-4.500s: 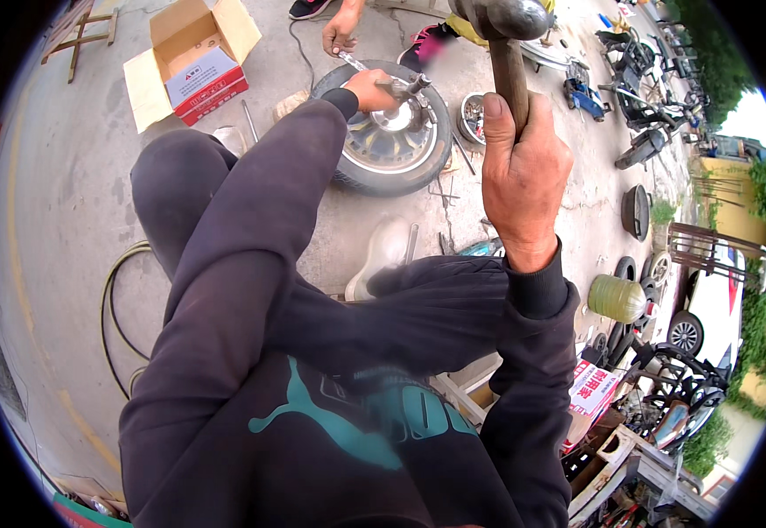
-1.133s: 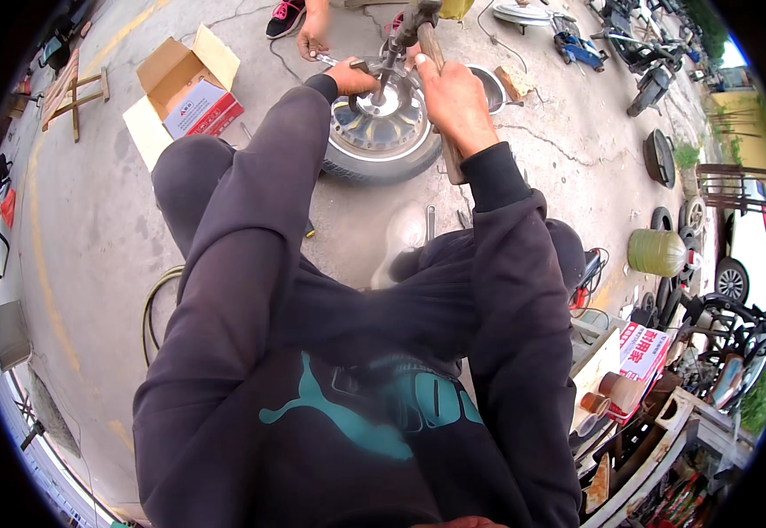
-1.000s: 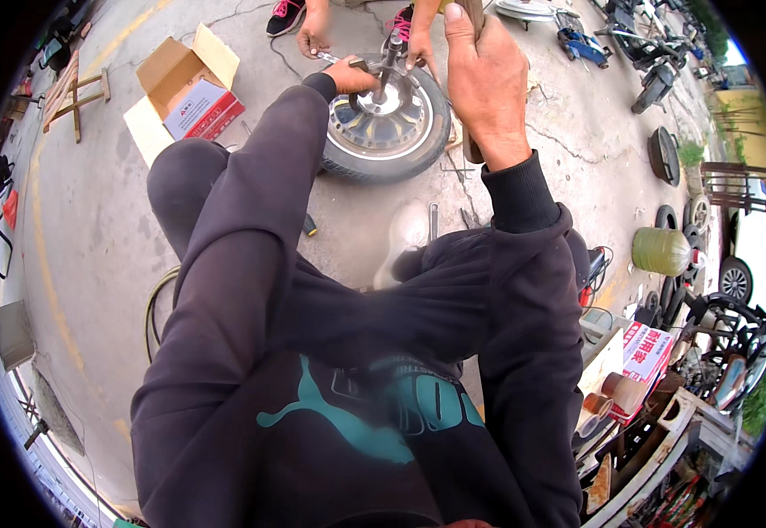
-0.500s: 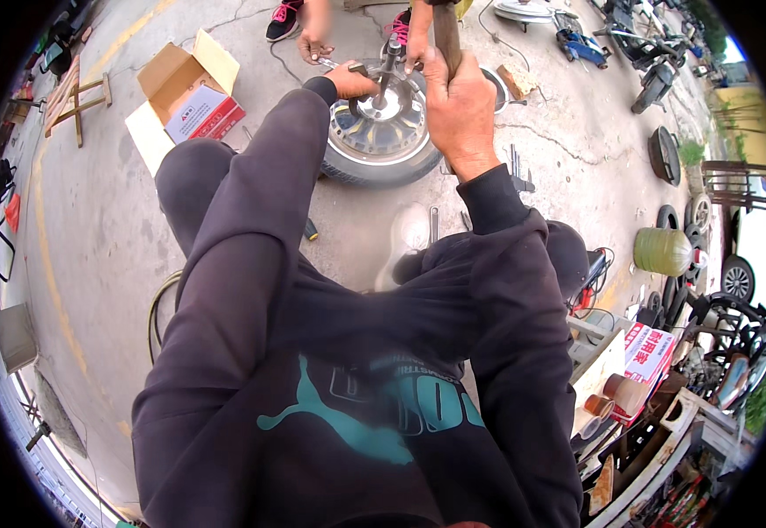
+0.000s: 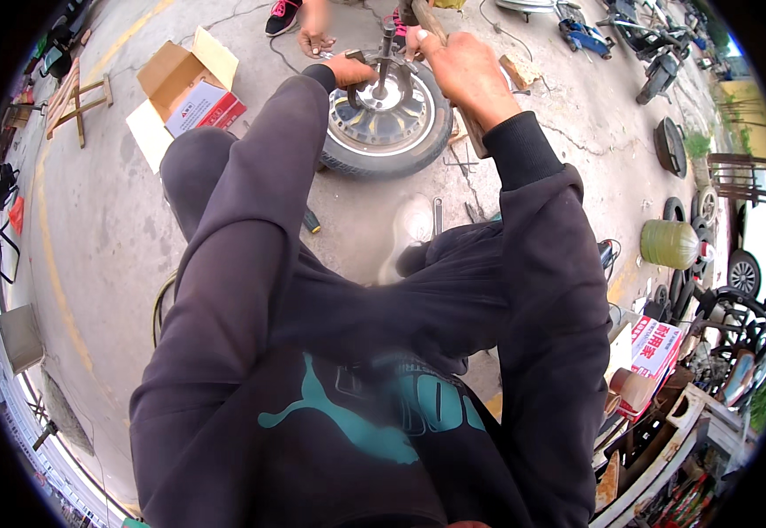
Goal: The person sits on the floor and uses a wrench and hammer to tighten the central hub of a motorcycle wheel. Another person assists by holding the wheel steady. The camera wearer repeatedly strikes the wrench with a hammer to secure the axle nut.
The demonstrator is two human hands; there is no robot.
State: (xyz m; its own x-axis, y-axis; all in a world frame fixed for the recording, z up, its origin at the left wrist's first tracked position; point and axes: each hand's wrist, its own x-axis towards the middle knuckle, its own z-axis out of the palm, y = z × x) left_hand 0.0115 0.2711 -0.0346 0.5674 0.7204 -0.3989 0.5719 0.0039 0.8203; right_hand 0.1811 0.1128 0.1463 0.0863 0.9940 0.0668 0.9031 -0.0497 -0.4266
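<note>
A wheel with a black tire (image 5: 381,166) and spoked metal rim lies flat on the ground ahead. Over its hub stands a puller (image 5: 386,55) with a central threaded bolt and curved jaws. My left hand (image 5: 349,69) is closed on the puller's left side. My right hand (image 5: 469,77) grips the wooden handle of a hammer (image 5: 431,21) to the right of the bolt; the handle slants and its head is partly cut off at the top edge. Another person's hand (image 5: 314,40) is beyond the wheel, and their other fingers (image 5: 415,41) show near the bolt.
An open cardboard box (image 5: 198,97) sits left of the wheel. Hand tools, including a wrench (image 5: 438,216) and a screwdriver (image 5: 312,221), lie near my legs. At right are a jug of yellowish liquid (image 5: 669,245), a black basin (image 5: 670,147) and a cluttered cart (image 5: 665,440).
My right hand has moved up and slightly right, and the hammer has swung from nearly upright to slanting, its head now farther left. My left hand stays on the puller.
</note>
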